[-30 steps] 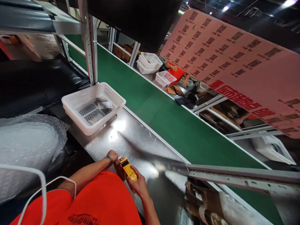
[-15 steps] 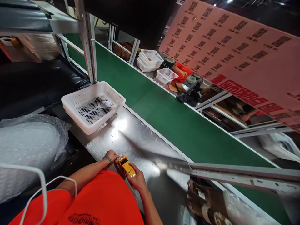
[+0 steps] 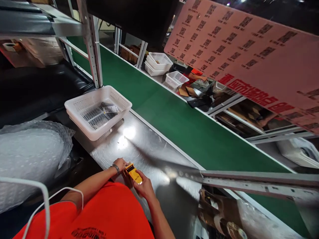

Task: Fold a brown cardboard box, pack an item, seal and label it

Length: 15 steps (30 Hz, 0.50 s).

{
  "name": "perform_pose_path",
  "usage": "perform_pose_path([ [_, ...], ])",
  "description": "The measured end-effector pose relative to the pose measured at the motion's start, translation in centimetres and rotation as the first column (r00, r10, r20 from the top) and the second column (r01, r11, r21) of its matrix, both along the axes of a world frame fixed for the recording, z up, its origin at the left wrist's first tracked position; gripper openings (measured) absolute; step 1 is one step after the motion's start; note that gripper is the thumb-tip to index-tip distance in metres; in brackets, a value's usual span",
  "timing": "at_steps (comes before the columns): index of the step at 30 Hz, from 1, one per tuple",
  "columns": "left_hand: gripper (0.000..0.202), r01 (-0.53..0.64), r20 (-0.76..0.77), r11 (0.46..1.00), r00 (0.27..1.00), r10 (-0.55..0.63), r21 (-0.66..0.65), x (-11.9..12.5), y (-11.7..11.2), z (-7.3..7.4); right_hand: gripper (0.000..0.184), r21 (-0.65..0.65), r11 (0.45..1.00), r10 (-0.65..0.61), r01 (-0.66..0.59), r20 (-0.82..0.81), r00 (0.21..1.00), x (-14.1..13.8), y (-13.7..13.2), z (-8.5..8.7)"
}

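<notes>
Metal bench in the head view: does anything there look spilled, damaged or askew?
Nothing stands out. The nearest white basket is upright at the far end of the metal bench, the right hand holds the yellow object, and no spill or damage shows.

Red Chinese characters (image 3: 254,93), led by 重, run along the pink board (image 3: 281,73) at your upper right, below rows of square black codes (image 3: 246,21) with captions too fine to read. Print on your orange-red shirt (image 3: 117,209), yellow tool (image 3: 135,176) and a white label (image 3: 111,109) in the basket (image 3: 93,135) is illegible.
</notes>
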<state>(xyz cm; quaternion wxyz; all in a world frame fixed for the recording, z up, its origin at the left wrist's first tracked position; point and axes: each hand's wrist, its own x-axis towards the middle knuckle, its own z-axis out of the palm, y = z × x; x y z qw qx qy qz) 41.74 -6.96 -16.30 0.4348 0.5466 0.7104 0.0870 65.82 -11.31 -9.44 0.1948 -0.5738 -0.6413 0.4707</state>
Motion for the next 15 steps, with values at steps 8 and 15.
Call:
perform_pose_path([
  [8, 0.041, 0.009, -0.118, 1.000, 0.993, -0.011, -0.017, 0.2, 0.5, 0.3, 0.069, -0.027, 0.995, 0.102, -0.099, 0.263, 0.959, 8.2, -4.2, -0.3],
  [15, 0.059, 0.228, -0.164, 0.953, 0.967, -0.197, 0.201, 0.8, -1.6, 1.1, 0.072, -0.034, 0.997, 0.072, -0.067, 0.185, 0.980, 10.0, -5.5, -2.4],
])
